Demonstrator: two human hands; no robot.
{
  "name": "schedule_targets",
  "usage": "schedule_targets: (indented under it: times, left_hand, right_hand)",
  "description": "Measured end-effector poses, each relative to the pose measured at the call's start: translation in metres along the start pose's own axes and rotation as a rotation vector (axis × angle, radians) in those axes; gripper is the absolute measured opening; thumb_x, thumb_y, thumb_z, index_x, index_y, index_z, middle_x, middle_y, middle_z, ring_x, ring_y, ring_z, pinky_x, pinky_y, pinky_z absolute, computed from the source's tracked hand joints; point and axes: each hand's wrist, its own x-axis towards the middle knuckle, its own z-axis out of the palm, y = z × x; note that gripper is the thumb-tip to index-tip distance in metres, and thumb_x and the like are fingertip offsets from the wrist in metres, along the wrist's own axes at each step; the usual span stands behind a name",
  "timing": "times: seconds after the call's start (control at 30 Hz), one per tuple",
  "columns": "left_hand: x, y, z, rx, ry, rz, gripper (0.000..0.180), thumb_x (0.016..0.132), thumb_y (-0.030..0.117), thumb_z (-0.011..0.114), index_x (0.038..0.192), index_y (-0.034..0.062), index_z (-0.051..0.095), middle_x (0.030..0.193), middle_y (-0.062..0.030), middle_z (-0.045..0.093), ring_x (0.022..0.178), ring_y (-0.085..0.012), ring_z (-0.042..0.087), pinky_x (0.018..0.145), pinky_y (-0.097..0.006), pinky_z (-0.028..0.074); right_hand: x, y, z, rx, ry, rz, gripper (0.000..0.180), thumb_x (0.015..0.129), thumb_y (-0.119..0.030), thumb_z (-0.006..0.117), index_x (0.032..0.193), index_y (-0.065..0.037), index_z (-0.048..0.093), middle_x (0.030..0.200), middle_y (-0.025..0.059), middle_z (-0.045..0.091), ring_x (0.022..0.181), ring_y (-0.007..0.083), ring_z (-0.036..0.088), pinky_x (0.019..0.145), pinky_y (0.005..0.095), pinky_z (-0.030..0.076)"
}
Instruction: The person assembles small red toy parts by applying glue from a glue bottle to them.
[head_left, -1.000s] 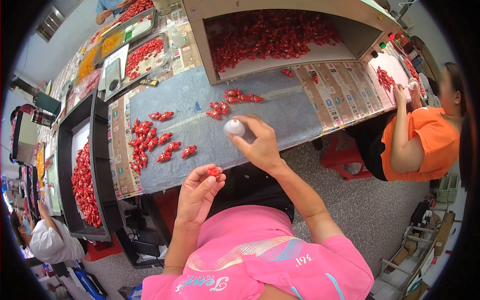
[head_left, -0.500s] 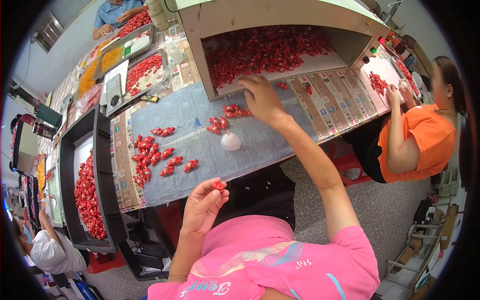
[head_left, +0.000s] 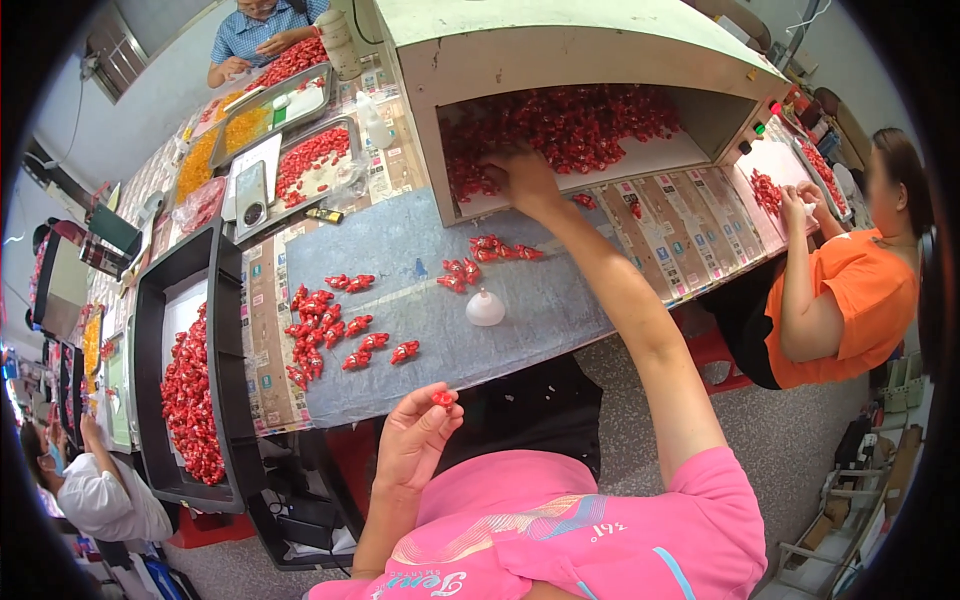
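My left hand (head_left: pixel 412 442) is raised in front of the table edge, pinching a small red plastic piece (head_left: pixel 443 399) between thumb and fingertips. My right hand (head_left: pixel 522 180) reaches inside the front opening of a pale box-shaped housing (head_left: pixel 600 62), at the left part of a heap of red plastic pieces (head_left: pixel 590 130). Its fingertips are in shadow among the pieces, so their grip cannot be made out. On the blue-grey mat (head_left: pixel 400 240) stands a small white dome-shaped bottle (head_left: pixel 486 310). Around it lie loose red figures (head_left: pixel 462 272) and a larger group (head_left: pixel 318 325) to the left.
A black crate (head_left: pixel 228 400) holding red pieces (head_left: pixel 192 400) stands at the left. Trays (head_left: pixel 318 160), a phone (head_left: pixel 251 195) and a squeeze bottle (head_left: pixel 374 122) are farther back. Co-workers sit at the right (head_left: pixel 840 290), far left (head_left: pixel 110 500) and back (head_left: pixel 262 40).
My right hand has gone from the lip of the housing deeper inside, onto the red pieces. My left hand keeps its red piece. The whole view has shifted slightly.
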Motion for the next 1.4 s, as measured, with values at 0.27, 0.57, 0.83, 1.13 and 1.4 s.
schedule_targets:
  times: [0.27,0.57,0.83,1.13,1.4]
  left_hand:
    - [0.011,-0.003,0.006,0.008,-0.061,-0.042,0.026,0.088,0.001,0.06,0.114,0.0012,0.06,0.107,-0.012,0.065,0.093,-0.0188,0.065,0.082,-0.03,0.055]
    - [0.005,-0.005,-0.002,-0.041,-0.054,-0.044,0.027,0.088,0.001,0.06,0.115,0.0019,0.06,0.109,-0.0121,0.064,0.093,-0.0187,0.065,0.081,-0.029,0.055]
    - [0.014,-0.006,0.011,-0.126,-0.099,-0.091,0.025,0.088,-0.002,0.058,0.113,0.0007,0.06,0.114,-0.0134,0.062,0.1,-0.0199,0.063,0.088,-0.03,0.053]
    - [0.015,-0.012,0.021,-0.211,-0.103,-0.112,0.021,0.094,0.008,0.054,0.112,0.0,0.06,0.116,-0.0129,0.061,0.103,-0.0192,0.062,0.092,-0.031,0.051]
    - [0.015,-0.017,0.021,-0.206,-0.115,-0.139,0.018,0.089,0.001,0.059,0.106,0.0027,0.061,0.111,-0.0103,0.062,0.104,-0.0175,0.061,0.093,-0.029,0.051]
  right_hand:
    - [-0.009,0.016,-0.016,0.125,0.203,-0.029,0.021,0.078,-0.008,0.067,0.099,-0.009,0.069,0.099,0.0103,0.067,0.097,0.0281,0.059,0.085,0.0368,0.048]
    - [-0.058,-0.058,-0.078,0.655,0.082,0.387,0.018,0.084,-0.005,0.064,0.102,-0.003,0.067,0.09,0.0071,0.067,0.086,0.014,0.062,0.076,0.0255,0.048]
    - [-0.154,-0.139,-0.101,1.247,-0.116,0.574,0.017,0.086,0.0,0.064,0.102,0.002,0.065,0.101,0.0076,0.063,0.094,0.0127,0.06,0.083,0.0248,0.05]
    - [-0.197,-0.173,-0.101,1.177,-0.104,0.437,0.013,0.083,0.002,0.066,0.096,0.001,0.068,0.103,0.0082,0.061,0.089,0.0138,0.063,0.077,0.0236,0.052]
    - [-0.209,-0.186,-0.102,1.058,-0.045,0.452,0.018,0.077,0.004,0.07,0.095,0.0,0.065,0.094,0.0094,0.066,0.085,0.015,0.065,0.072,0.0253,0.053]
